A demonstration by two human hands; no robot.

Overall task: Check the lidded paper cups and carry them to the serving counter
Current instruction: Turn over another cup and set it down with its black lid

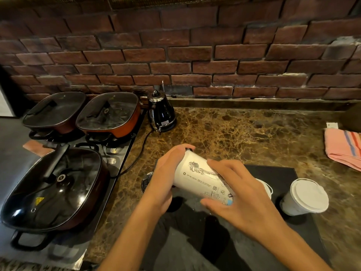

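A white printed paper cup is held tilted on its side above the counter, between both hands. My left hand wraps round its upper end, where a dark lid edge shows. My right hand grips its lower end. A second white lidded cup stands upright on the black mat at the right. A third cup shows partly behind my right hand.
Three lidded electric pans sit on the stove at the left. A black kettle stands by the brick wall, its cord running along the marble counter. A pink striped towel lies at the right edge.
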